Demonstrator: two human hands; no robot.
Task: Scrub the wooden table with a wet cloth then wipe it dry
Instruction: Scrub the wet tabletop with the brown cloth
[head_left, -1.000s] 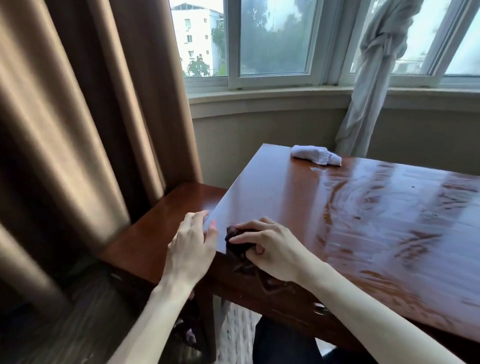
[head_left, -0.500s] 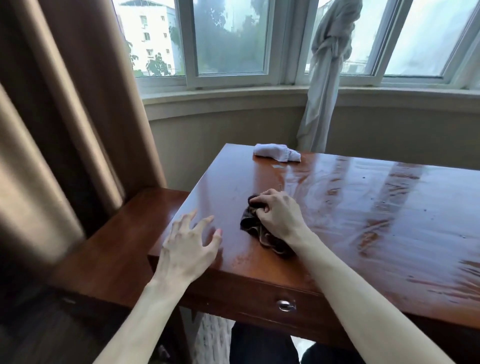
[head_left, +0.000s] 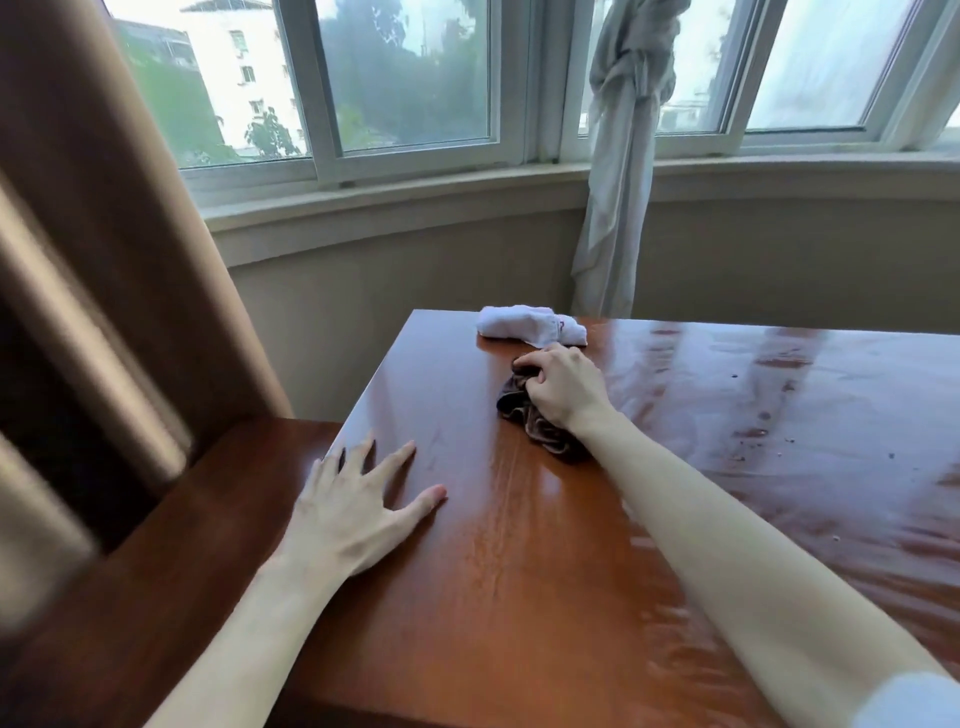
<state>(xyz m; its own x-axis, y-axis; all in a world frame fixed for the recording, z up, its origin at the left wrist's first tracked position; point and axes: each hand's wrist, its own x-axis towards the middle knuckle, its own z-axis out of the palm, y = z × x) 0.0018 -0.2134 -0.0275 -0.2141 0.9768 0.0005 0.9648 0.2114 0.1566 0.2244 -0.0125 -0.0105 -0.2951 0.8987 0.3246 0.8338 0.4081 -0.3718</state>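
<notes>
Two hands are working on the desk (head_left: 519, 597): right hand (head_left: 563, 389) is gripping the soft, limp brown cloth (head_left: 540, 428), bunched beside the white towel (head_left: 530, 325); left hand (head_left: 353, 512) is resting flat, fingers spread

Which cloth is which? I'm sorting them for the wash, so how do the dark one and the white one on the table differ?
The dark cloth is brown and crumpled, gripped under the right hand; the white cloth is loosely rolled and lies untouched nearer the far edge. The dark cloth sits closer to the person. Both rest on the wooden table, close together.
</notes>
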